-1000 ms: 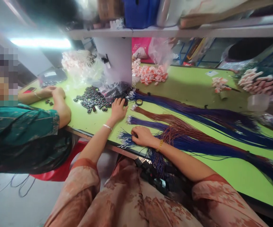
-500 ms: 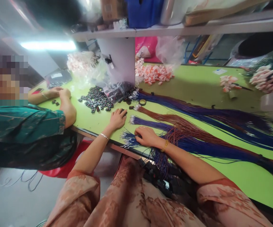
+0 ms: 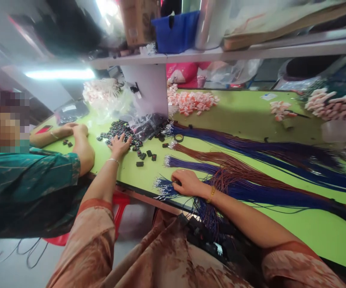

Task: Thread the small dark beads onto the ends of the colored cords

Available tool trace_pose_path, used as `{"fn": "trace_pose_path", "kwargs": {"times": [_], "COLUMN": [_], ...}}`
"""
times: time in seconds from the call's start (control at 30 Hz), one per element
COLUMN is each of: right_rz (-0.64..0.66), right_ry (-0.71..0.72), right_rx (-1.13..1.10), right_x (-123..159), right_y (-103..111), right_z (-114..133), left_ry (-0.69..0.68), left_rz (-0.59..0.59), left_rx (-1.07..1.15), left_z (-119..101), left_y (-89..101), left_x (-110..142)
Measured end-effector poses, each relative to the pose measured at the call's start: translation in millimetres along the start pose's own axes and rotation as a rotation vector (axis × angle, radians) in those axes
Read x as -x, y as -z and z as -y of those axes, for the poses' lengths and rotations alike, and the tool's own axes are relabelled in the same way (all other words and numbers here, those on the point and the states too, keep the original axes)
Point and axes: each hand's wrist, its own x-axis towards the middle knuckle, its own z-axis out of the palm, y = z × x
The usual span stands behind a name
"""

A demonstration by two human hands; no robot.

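Note:
My left hand (image 3: 120,146) reaches onto a pile of small black plastic connector housings (image 3: 117,130), fingers spread and palm down. Several loose black housings (image 3: 149,153) lie on the table just right of it. My right hand (image 3: 187,183) rests on a bundle of blue wires (image 3: 241,191), close to their silvery crimped ends (image 3: 162,187). Its fingers are curled, with a small dark spot showing in the curl; what it holds is not clear. Beyond it lie a purple wire bundle (image 3: 181,162) and a brown wire bundle (image 3: 197,149), ends pointing left.
A co-worker's forearms (image 3: 83,146) lie on the green table (image 3: 319,232) at left. A roll of dark tape (image 3: 178,138) sits by the wires. Orange-and-white connectors (image 3: 195,103) are heaped behind. A shelf (image 3: 251,51) with a blue bin (image 3: 175,34) crosses above.
My left hand has moved left from beside the wire ends onto the black pile, its fingers now spread. Several black housings now show where it was. My right hand stays on the blue wires.

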Motion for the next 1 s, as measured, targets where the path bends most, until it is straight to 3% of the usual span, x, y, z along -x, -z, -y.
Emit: {"fn": "trace_pose_path", "kwargs": {"times": [0.07, 0.17, 0.43, 0.57, 0.63, 0.73, 0.83, 1.0], "right_rz": [-0.003, 0.003, 0.026, 0.035, 0.043, 0.059, 0.072, 0.083], "right_ry": [0.000, 0.000, 0.002, 0.011, 0.027, 0.044, 0.039, -0.003], "right_rx": [-0.001, -0.001, 0.016, 0.019, 0.007, -0.017, -0.019, 0.025], "right_x": [-0.7, -0.9, 2.1, 3.7, 4.5, 5.1, 4.5, 2.8], "right_y": [0.0, 0.3, -0.7, 2.8, 5.2, 7.4, 6.6, 3.5], "right_z": [-0.3, -0.9, -0.2, 0.5, -0.4, -2.4, -3.2, -2.1], "left_ry": [-0.055, -0.136, -0.223, -0.276, -0.313, -0.370, -0.388, -0.453], "left_rz": [0.051, 0.052, 0.025, 0.042, 0.001, -0.162, -0.244, -0.066], "left_rx": [-0.033, -0.059, -0.051, 0.017, 0.104, 0.250, 0.250, 0.237], "left_z": [0.0, -3.2, -13.7, -19.4, -19.8, -14.2, -3.3, 9.1], "left_y": [-2.4, -9.2, -23.8, -26.7, -25.8, -19.5, -11.1, -5.7], "left_x": [-8.8, -1.7, 62.9, 83.1, 90.5, 107.0, 133.8, 172.1]}}
